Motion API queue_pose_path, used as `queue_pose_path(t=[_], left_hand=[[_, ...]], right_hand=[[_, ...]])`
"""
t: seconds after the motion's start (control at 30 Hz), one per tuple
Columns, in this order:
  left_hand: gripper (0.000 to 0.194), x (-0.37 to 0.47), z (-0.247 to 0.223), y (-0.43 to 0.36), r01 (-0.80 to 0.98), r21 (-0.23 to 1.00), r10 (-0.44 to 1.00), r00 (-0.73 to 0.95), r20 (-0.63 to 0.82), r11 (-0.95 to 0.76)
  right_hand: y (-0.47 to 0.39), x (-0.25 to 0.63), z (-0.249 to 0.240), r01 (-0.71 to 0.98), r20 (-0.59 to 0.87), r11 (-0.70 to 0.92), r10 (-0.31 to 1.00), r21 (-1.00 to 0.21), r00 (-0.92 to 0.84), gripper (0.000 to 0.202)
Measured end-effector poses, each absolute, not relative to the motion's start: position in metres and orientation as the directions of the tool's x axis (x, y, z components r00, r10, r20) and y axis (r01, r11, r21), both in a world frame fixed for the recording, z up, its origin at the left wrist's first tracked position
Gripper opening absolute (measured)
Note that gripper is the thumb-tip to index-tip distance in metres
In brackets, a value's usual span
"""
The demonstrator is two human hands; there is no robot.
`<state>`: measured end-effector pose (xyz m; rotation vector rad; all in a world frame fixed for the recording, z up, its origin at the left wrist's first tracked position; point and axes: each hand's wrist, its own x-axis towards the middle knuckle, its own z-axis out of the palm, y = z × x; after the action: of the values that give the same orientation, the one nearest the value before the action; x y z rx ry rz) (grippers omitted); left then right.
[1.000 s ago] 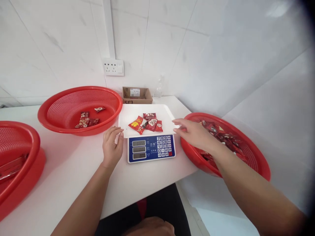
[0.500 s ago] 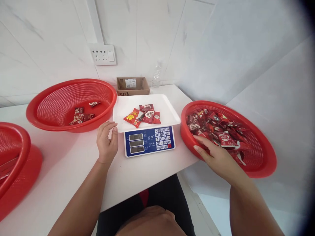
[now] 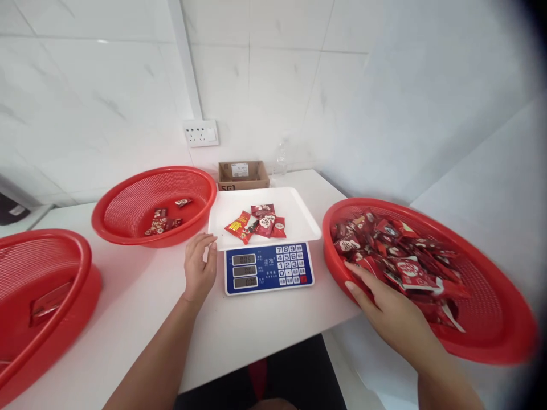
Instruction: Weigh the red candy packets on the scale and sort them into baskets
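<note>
A few red candy packets (image 3: 265,223) lie on the white tray (image 3: 222,200) of the scale (image 3: 269,267), near the middle of the worktop (image 3: 273,312). The left hand (image 3: 200,266), empty and half open, is at the tray's near left corner. The right hand (image 3: 387,304), partly open, is at the near left rim of the right basket (image 3: 491,273), which holds many packets. The far left basket (image 3: 128,199) holds a few. Behind the tray stand a cardboard box (image 3: 243,175) and a clear bottle (image 3: 281,159).
</note>
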<state>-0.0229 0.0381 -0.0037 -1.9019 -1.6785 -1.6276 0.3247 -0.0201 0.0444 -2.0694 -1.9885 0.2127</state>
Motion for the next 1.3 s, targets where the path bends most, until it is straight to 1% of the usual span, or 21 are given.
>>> queue_pose_path(t=[0.17, 0.3, 0.43, 0.63, 0.73, 0.87, 0.97, 1.2, 1.3], left_hand=[[0.015, -0.022, -0.004, 0.037, 0.786, 0.495, 0.626, -0.182, 0.758, -0.371], [0.017, -0.02, -0.008, 0.037, 0.788, 0.486, 0.641, -0.156, 0.752, -0.378], [0.017, -0.019, -0.008, 0.036, 0.792, 0.497, 0.652, -0.173, 0.739, -0.354], [0.019, -0.014, 0.011, 0.037, 0.823, 0.457, 0.664, -0.136, 0.735, -0.338], [0.022, -0.009, 0.025, 0.043, 0.839, 0.437, 0.738, -0.064, 0.671, -0.325], [0.031, -0.002, 0.04, 0.056, 0.862, 0.418, 0.863, 0.043, 0.503, -0.286], [0.031, 0.001, 0.046, 0.066, 0.872, 0.408, 0.91, 0.095, 0.403, -0.271], [0.029, 0.0, 0.055, 0.079, 0.885, 0.396, 0.936, 0.107, 0.337, -0.243], [0.028, 0.005, 0.056, 0.082, 0.895, 0.364, 0.927, 0.124, 0.354, -0.258]], right_hand=[[-0.019, 0.328, 0.038, 0.963, 0.142, 0.035, 0.99, -0.267, 0.004, 0.048], [-0.02, 0.325, 0.041, 0.967, 0.142, 0.033, 0.99, -0.252, 0.003, 0.048], [-0.021, 0.323, 0.043, 0.967, 0.161, 0.053, 0.987, -0.25, -0.013, 0.047], [-0.021, 0.323, 0.041, 0.961, 0.203, 0.097, 0.978, -0.259, -0.044, 0.044], [-0.021, 0.322, 0.042, 0.961, 0.212, 0.101, 0.976, -0.257, -0.046, 0.044], [-0.021, 0.321, 0.045, 0.963, 0.206, 0.101, 0.977, -0.25, -0.049, 0.043], [-0.021, 0.322, 0.044, 0.963, 0.203, 0.109, 0.978, -0.247, -0.059, 0.043], [-0.022, 0.324, 0.04, 0.956, 0.237, 0.142, 0.968, -0.255, -0.08, 0.043], [-0.022, 0.323, 0.041, 0.957, 0.239, 0.139, 0.968, -0.254, -0.077, 0.042]])
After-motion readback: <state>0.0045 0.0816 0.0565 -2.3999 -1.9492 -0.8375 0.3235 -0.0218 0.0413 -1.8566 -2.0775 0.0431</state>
